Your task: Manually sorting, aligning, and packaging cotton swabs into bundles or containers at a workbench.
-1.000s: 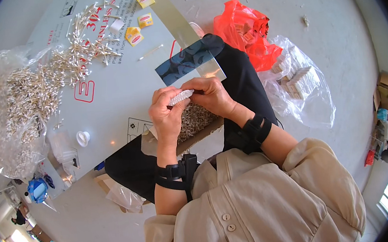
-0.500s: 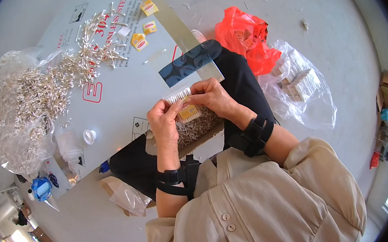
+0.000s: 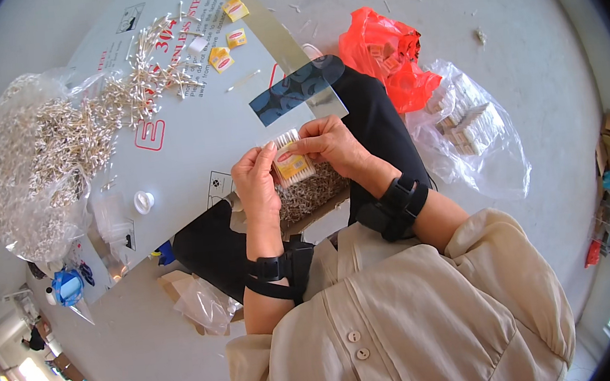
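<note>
A small flat pack of cotton swabs (image 3: 293, 165) with a yellow label is held upright between my two hands. My left hand (image 3: 254, 183) grips its left edge, thumb up near the swab tips. From the other side, my right hand (image 3: 339, 148) pinches the pack's upper right part, with its fingers reaching across the top. Right below, a cardboard box (image 3: 320, 216) on my lap holds a heap of loose swabs (image 3: 307, 200), partly hidden by the hands and the pack.
On the sheet-covered table (image 3: 190, 154), swabs spill from a big clear bag (image 3: 29, 182). Yellow labels (image 3: 221, 59) lie beyond, with a round white lid (image 3: 144, 202) nearer. To the right are a red plastic bag (image 3: 380, 56) and a clear bag of white packs (image 3: 477, 128).
The pack has turned so that its yellow label shows more fully. My left thumb has moved up along its edge, and the right fingers have shifted across the top.
</note>
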A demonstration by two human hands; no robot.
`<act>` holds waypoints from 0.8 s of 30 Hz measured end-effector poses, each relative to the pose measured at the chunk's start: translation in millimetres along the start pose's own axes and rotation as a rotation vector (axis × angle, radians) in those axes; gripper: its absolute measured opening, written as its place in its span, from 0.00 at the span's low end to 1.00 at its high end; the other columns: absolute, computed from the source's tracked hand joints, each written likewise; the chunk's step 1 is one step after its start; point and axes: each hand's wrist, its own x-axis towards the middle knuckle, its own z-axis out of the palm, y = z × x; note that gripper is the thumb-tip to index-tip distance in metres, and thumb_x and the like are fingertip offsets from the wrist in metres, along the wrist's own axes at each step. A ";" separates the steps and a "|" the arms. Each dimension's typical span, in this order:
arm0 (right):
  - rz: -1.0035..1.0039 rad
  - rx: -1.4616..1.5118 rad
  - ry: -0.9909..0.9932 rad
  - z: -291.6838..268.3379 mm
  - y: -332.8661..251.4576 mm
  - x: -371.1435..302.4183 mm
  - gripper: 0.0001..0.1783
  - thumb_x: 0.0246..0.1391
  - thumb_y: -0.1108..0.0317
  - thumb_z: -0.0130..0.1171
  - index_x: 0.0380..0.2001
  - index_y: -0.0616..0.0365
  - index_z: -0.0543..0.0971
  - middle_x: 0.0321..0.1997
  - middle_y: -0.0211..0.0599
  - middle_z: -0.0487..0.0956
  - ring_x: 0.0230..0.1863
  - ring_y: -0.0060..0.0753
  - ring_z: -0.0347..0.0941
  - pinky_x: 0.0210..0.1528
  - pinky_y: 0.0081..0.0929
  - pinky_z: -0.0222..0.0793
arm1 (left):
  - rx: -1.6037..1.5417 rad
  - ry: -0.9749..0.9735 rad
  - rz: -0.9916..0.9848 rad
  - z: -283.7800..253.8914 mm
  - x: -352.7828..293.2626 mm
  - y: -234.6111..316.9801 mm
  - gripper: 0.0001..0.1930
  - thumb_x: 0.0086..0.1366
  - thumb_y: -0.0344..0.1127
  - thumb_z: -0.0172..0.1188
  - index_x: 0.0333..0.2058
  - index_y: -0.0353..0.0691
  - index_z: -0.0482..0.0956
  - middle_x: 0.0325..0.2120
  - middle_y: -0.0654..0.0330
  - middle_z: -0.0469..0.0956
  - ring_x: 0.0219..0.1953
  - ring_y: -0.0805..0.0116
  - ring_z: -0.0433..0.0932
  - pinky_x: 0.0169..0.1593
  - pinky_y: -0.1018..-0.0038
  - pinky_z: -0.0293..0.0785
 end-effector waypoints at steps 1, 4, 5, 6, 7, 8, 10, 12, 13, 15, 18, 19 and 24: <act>0.019 0.026 0.010 -0.3 0.1 -1.3 0.07 0.49 0.72 0.67 0.24 0.65 0.82 0.17 0.28 0.74 0.17 0.16 0.64 0.20 0.17 0.57 | 0.010 0.017 -0.002 2.3 -1.8 0.4 0.14 0.63 0.40 0.66 0.26 0.34 0.80 0.21 0.67 0.75 0.22 0.80 0.71 0.26 0.81 0.68; 0.065 0.072 0.024 -3.1 0.6 -2.5 0.06 0.50 0.72 0.66 0.25 0.64 0.81 0.19 0.27 0.74 0.18 0.15 0.64 0.20 0.15 0.58 | -0.046 0.026 -0.069 7.7 -6.7 5.9 0.14 0.63 0.40 0.66 0.29 0.33 0.81 0.24 0.64 0.77 0.24 0.78 0.74 0.27 0.81 0.71; 0.093 0.091 0.029 -5.4 1.4 -2.4 0.05 0.51 0.73 0.66 0.27 0.63 0.81 0.21 0.26 0.74 0.19 0.14 0.63 0.21 0.14 0.58 | -0.114 0.017 -0.136 10.1 -8.3 9.4 0.13 0.63 0.40 0.67 0.32 0.32 0.81 0.25 0.63 0.79 0.25 0.78 0.76 0.28 0.81 0.73; 0.090 0.094 0.031 -8.2 4.1 -2.0 0.05 0.51 0.73 0.66 0.27 0.63 0.81 0.21 0.26 0.74 0.19 0.14 0.63 0.21 0.14 0.58 | -0.111 0.014 -0.136 10.3 -10.6 13.8 0.13 0.63 0.40 0.67 0.32 0.32 0.81 0.25 0.63 0.79 0.25 0.78 0.76 0.28 0.81 0.73; 0.094 0.136 0.030 -9.8 4.9 -1.0 0.05 0.51 0.73 0.65 0.29 0.63 0.80 0.23 0.26 0.75 0.20 0.13 0.64 0.22 0.14 0.58 | -0.050 -0.044 -0.223 8.1 -12.6 18.9 0.13 0.62 0.39 0.67 0.34 0.32 0.81 0.27 0.62 0.80 0.26 0.77 0.77 0.28 0.81 0.74; 0.097 0.179 0.029 -12.0 5.6 -0.3 0.05 0.52 0.72 0.65 0.31 0.63 0.80 0.25 0.27 0.76 0.21 0.13 0.64 0.22 0.13 0.59 | 0.011 -0.102 -0.310 7.2 -14.2 21.7 0.13 0.61 0.38 0.68 0.37 0.32 0.81 0.28 0.61 0.81 0.27 0.77 0.78 0.28 0.81 0.75; 0.040 0.135 0.009 -12.7 3.0 -3.1 0.06 0.52 0.72 0.65 0.32 0.63 0.80 0.26 0.26 0.76 0.21 0.13 0.64 0.22 0.13 0.59 | 0.049 -0.135 -0.256 10.3 -17.6 21.1 0.13 0.60 0.36 0.68 0.37 0.32 0.81 0.28 0.61 0.81 0.27 0.77 0.78 0.28 0.81 0.76; -0.017 0.091 -0.015 -8.9 -4.8 -7.5 0.08 0.52 0.72 0.65 0.34 0.63 0.80 0.28 0.26 0.77 0.22 0.12 0.64 0.23 0.13 0.60 | 0.119 -0.191 -0.151 12.7 -20.7 21.7 0.13 0.58 0.34 0.69 0.37 0.32 0.80 0.28 0.61 0.81 0.27 0.77 0.79 0.27 0.81 0.77; -0.048 0.114 -0.006 -6.8 -11.8 -10.6 0.08 0.51 0.72 0.66 0.34 0.63 0.81 0.27 0.26 0.77 0.23 0.13 0.66 0.24 0.13 0.61 | 0.122 -0.194 -0.152 12.9 -20.7 22.1 0.13 0.58 0.34 0.69 0.37 0.32 0.80 0.28 0.61 0.81 0.27 0.77 0.79 0.27 0.81 0.77; -0.080 0.141 0.004 -4.9 -21.7 -13.9 0.08 0.50 0.72 0.67 0.33 0.63 0.83 0.26 0.26 0.78 0.24 0.13 0.68 0.26 0.13 0.62 | 0.184 -0.210 -0.133 13.0 -20.3 23.7 0.11 0.59 0.32 0.68 0.37 0.31 0.80 0.27 0.64 0.80 0.26 0.80 0.76 0.28 0.83 0.74; -0.198 0.072 0.034 -6.4 -28.9 -15.5 0.07 0.52 0.73 0.66 0.35 0.63 0.84 0.27 0.26 0.79 0.27 0.12 0.69 0.28 0.13 0.64 | 0.253 -0.245 0.031 18.2 -20.7 25.2 0.09 0.61 0.30 0.67 0.36 0.32 0.80 0.26 0.67 0.78 0.26 0.83 0.72 0.29 0.85 0.69; -0.260 0.010 0.029 -8.1 -30.2 -14.8 0.06 0.52 0.73 0.66 0.33 0.64 0.83 0.25 0.25 0.78 0.25 0.11 0.67 0.27 0.12 0.62 | 0.258 -0.251 0.029 24.1 -22.0 29.6 0.09 0.61 0.30 0.67 0.36 0.32 0.80 0.26 0.67 0.78 0.26 0.83 0.72 0.29 0.85 0.69; -0.259 -0.064 -0.011 -9.6 -40.8 -21.8 0.04 0.52 0.74 0.66 0.31 0.64 0.83 0.23 0.22 0.76 0.23 0.10 0.64 0.25 0.12 0.59 | 0.289 -0.110 0.202 36.4 -23.7 59.0 0.06 0.63 0.29 0.63 0.35 0.30 0.80 0.24 0.68 0.76 0.25 0.85 0.68 0.29 0.86 0.65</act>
